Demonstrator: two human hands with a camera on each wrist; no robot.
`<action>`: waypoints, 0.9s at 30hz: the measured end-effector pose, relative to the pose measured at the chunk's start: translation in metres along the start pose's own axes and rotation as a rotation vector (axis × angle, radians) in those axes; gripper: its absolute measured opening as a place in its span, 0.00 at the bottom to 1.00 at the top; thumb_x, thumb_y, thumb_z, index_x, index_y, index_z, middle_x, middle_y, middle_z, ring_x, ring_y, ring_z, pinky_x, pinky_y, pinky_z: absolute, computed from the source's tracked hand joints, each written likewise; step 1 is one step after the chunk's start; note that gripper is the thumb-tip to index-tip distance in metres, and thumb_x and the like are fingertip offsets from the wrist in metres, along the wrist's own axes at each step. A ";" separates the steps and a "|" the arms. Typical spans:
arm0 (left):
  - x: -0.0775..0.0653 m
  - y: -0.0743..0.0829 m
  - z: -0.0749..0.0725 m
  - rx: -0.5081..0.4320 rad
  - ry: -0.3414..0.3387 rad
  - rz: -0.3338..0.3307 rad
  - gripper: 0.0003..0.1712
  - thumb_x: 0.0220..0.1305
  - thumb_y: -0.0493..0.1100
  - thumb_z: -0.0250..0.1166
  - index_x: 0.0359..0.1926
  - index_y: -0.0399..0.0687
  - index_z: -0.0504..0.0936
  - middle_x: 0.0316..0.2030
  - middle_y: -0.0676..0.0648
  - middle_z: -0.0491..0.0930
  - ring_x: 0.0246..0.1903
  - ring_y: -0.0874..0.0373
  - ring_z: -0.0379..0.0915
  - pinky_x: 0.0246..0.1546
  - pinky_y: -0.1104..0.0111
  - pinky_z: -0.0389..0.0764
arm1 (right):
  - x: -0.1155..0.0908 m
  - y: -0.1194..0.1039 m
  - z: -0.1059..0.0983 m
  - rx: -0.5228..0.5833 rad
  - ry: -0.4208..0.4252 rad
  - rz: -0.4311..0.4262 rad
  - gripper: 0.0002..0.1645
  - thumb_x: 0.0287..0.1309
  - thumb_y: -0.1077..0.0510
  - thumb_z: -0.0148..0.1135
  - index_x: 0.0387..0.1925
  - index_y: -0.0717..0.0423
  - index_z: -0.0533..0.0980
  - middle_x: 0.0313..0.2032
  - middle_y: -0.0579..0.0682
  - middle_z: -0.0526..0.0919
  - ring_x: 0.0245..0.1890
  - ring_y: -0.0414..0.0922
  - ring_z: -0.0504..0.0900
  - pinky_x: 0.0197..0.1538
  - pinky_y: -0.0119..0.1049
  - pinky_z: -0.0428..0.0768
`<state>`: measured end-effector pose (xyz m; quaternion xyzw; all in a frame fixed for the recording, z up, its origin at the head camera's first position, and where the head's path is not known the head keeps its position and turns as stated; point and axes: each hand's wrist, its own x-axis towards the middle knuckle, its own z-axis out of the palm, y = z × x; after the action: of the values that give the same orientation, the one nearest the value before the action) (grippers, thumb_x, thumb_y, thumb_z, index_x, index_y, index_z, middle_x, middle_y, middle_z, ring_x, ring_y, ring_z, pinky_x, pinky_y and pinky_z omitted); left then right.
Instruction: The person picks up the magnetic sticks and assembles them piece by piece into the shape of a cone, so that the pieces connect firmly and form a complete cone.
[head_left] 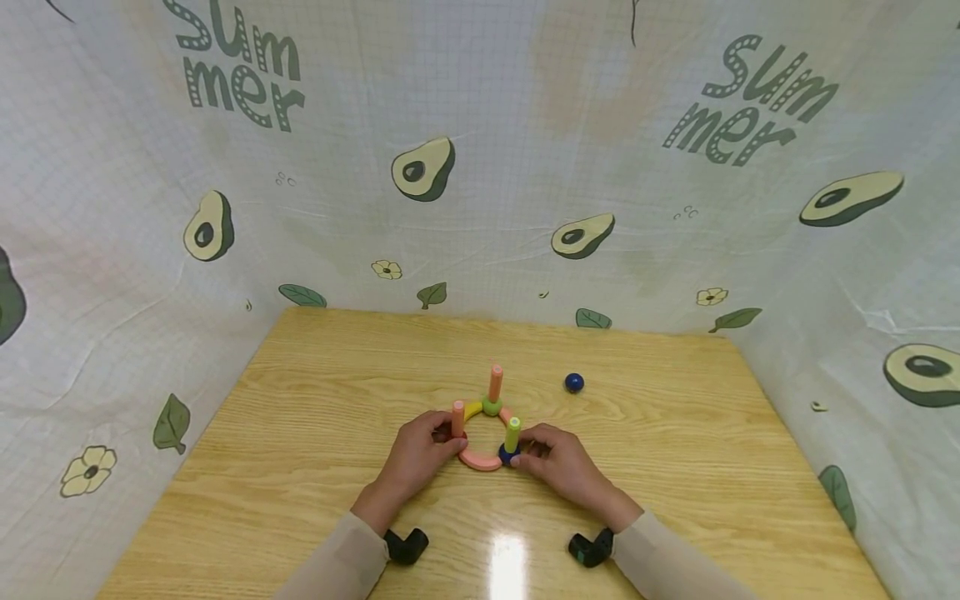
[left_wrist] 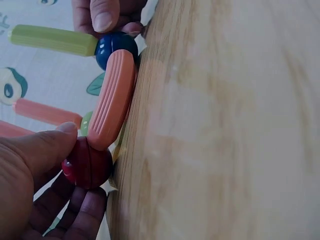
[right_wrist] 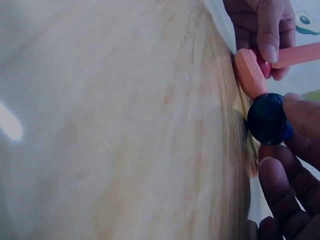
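A ring of toy building pieces lies on the table, its curved bars joined by balls. My left hand (head_left: 422, 450) pinches the red ball (left_wrist: 88, 163) between thumb and fingers. On the opposite side, my right hand (head_left: 561, 463) holds the blue ball (right_wrist: 266, 119), thumb on top. Between these two balls runs a curved salmon bar (head_left: 480, 461). A yellow curved bar (head_left: 472, 409) leads to the green ball (head_left: 491, 407) at the back; another salmon bar (head_left: 506, 414) is partly hidden. Pink rods (head_left: 496, 383) stand on the green and red balls, a lime rod (head_left: 513, 435) on the blue one.
A loose dark blue ball (head_left: 574, 382) lies behind and right of the ring. The wooden table (head_left: 315, 392) meets a printed cloth (head_left: 495, 275) at its back and sides. Black wrist cameras (head_left: 407, 547) sit low over the table at both wrists.
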<state>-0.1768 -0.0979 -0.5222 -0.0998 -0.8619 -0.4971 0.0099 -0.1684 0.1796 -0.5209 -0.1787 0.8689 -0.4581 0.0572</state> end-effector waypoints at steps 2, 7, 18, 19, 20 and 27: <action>0.000 0.000 0.000 -0.015 -0.002 -0.003 0.12 0.64 0.43 0.78 0.48 0.51 0.88 0.43 0.53 0.85 0.43 0.61 0.84 0.45 0.69 0.84 | 0.000 0.000 -0.002 0.008 0.003 0.000 0.14 0.66 0.50 0.74 0.51 0.45 0.86 0.39 0.41 0.84 0.36 0.38 0.80 0.39 0.32 0.81; -0.001 -0.001 -0.001 -0.052 -0.013 -0.002 0.15 0.64 0.44 0.78 0.51 0.50 0.88 0.46 0.51 0.85 0.45 0.57 0.86 0.46 0.68 0.86 | 0.004 0.002 -0.011 0.000 0.124 0.049 0.14 0.67 0.51 0.73 0.51 0.47 0.86 0.40 0.42 0.85 0.37 0.38 0.80 0.41 0.31 0.80; -0.002 -0.001 -0.003 -0.077 0.021 -0.030 0.19 0.64 0.49 0.78 0.55 0.55 0.88 0.51 0.50 0.85 0.47 0.54 0.87 0.49 0.61 0.87 | 0.025 0.018 -0.049 -0.083 0.427 0.164 0.25 0.71 0.48 0.70 0.62 0.58 0.80 0.51 0.54 0.85 0.48 0.48 0.80 0.48 0.36 0.81; -0.002 -0.001 -0.003 -0.077 0.026 -0.030 0.19 0.64 0.49 0.77 0.56 0.55 0.88 0.52 0.50 0.85 0.47 0.54 0.87 0.49 0.61 0.87 | 0.026 0.021 -0.052 -0.088 0.440 0.173 0.26 0.71 0.48 0.69 0.63 0.58 0.79 0.52 0.55 0.84 0.49 0.49 0.80 0.49 0.38 0.81; -0.003 -0.001 -0.004 -0.078 0.029 -0.033 0.19 0.64 0.49 0.77 0.56 0.56 0.88 0.52 0.49 0.85 0.47 0.54 0.87 0.49 0.60 0.87 | 0.028 0.024 -0.055 -0.092 0.449 0.180 0.27 0.72 0.48 0.69 0.64 0.58 0.78 0.53 0.56 0.83 0.50 0.50 0.79 0.51 0.40 0.80; -0.004 0.000 -0.004 -0.068 0.032 -0.042 0.17 0.66 0.50 0.76 0.54 0.55 0.88 0.51 0.50 0.85 0.47 0.55 0.86 0.49 0.60 0.87 | 0.042 0.043 -0.070 -0.126 0.415 0.225 0.34 0.72 0.49 0.68 0.70 0.63 0.72 0.59 0.63 0.77 0.57 0.59 0.75 0.60 0.56 0.75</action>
<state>-0.1730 -0.1020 -0.5202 -0.0739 -0.8462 -0.5277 0.0096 -0.2367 0.2404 -0.5130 0.0139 0.9032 -0.4209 -0.0834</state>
